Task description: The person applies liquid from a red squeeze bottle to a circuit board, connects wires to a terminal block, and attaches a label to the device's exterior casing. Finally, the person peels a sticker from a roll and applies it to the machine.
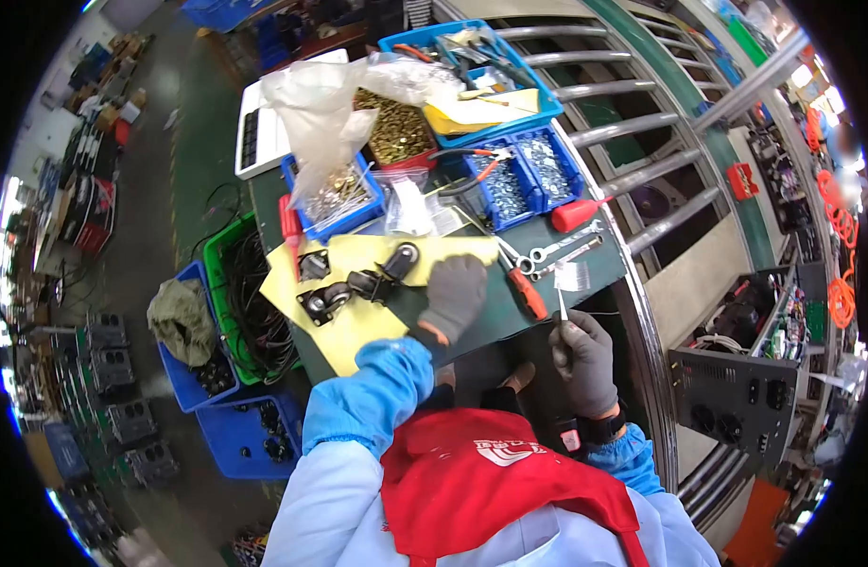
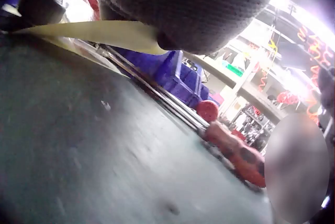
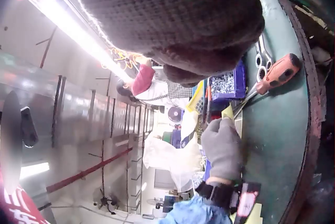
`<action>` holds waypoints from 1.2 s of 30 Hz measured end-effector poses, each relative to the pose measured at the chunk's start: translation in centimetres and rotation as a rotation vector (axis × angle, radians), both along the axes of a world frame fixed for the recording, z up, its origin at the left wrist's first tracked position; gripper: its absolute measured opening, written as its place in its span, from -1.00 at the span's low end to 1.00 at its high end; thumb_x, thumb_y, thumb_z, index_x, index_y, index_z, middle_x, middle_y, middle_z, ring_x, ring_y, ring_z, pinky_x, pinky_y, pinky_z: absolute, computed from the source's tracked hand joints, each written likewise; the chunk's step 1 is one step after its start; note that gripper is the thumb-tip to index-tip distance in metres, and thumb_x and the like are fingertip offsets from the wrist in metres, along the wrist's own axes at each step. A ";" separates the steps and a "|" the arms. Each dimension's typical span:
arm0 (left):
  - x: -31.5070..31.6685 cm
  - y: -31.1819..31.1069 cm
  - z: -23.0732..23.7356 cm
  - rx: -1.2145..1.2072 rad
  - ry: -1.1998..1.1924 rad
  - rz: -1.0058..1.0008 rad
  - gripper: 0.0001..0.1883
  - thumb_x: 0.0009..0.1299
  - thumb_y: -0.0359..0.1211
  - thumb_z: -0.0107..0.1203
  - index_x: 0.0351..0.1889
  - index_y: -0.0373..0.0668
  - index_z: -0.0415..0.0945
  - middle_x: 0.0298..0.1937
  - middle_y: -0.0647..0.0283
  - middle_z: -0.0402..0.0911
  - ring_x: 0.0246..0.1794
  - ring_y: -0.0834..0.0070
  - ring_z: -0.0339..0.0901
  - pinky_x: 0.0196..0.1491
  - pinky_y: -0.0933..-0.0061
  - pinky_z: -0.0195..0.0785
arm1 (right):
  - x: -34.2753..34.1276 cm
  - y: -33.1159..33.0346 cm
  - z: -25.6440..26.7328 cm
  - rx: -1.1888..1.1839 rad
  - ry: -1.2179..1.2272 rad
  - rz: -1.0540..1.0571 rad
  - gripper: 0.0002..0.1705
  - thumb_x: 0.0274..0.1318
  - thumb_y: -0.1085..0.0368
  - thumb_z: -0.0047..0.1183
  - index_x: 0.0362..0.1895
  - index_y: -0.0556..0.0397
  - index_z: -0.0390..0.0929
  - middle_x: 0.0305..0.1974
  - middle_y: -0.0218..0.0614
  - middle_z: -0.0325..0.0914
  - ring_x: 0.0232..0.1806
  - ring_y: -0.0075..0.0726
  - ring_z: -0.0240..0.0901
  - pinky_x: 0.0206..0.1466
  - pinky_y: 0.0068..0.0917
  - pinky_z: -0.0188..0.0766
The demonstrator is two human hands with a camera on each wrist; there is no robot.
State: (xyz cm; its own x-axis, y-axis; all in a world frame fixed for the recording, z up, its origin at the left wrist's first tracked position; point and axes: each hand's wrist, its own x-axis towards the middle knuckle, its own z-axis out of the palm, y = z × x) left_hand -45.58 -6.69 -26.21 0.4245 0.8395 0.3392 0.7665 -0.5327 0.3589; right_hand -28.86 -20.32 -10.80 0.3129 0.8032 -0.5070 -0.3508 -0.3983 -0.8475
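Note:
In the head view my gloved left hand is at the right part of a yellow paper sheet. Its fingertips pinch the sheet, whose edge stands raised off the table in the left wrist view. Several black caster wheels lie on the paper left of this hand. My gloved right hand is off the table's front edge, fingers curled, pinching a thin pale strip that points up. A small clear bag shows just above the strip. Curled fingers hide the strip in the right wrist view.
Between the hands lie a red-handled screwdriver and wrenches. Blue bins of screws, pliers and a blue tool crate stand behind. A roller conveyor runs along the right; crates sit at left.

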 end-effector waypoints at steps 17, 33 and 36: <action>-0.4 -9.2 2.3 -0.274 -0.252 -0.381 -0.73 0.43 -0.20 0.11 -0.02 -0.12 0.59 -0.02 0.10 0.59 0.09 0.15 0.51 0.14 0.20 0.38 | -2.2 -2.9 0.9 0.034 -0.036 0.043 -0.74 0.32 0.33 -0.07 -0.01 0.21 0.51 -0.42 -0.39 0.52 -0.61 -0.71 0.25 -0.64 -0.73 0.10; 12.2 -15.2 18.4 -1.267 -0.750 -0.513 -0.69 0.35 -0.27 0.13 -0.19 -0.40 0.64 -0.32 0.30 0.64 -0.29 0.63 0.48 -0.16 0.57 0.31 | 2.8 -19.0 3.2 0.105 -0.340 -0.262 -0.69 0.30 0.34 -0.02 0.08 0.14 0.57 -0.37 -0.41 0.55 -0.43 -0.63 0.36 -0.33 -0.53 0.37; 15.3 -19.0 19.8 -1.141 -0.685 -0.571 -0.75 0.34 -0.32 0.15 -0.29 -0.38 0.65 -0.37 0.33 0.63 -0.36 0.64 0.47 -0.24 0.57 0.29 | 4.5 -24.1 3.1 0.047 -0.445 -0.213 -0.72 0.30 0.33 -0.03 0.04 0.12 0.56 -0.36 -0.34 0.55 -0.38 -0.56 0.40 -0.27 -0.45 0.41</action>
State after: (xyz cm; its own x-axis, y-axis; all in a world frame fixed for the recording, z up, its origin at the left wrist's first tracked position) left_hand -30.31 -25.70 -6.40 0.8193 0.5615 -0.1162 0.0582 0.1201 0.9911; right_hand -24.40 -44.39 -7.68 0.6502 0.7169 -0.2516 -0.0204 -0.3146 -0.9490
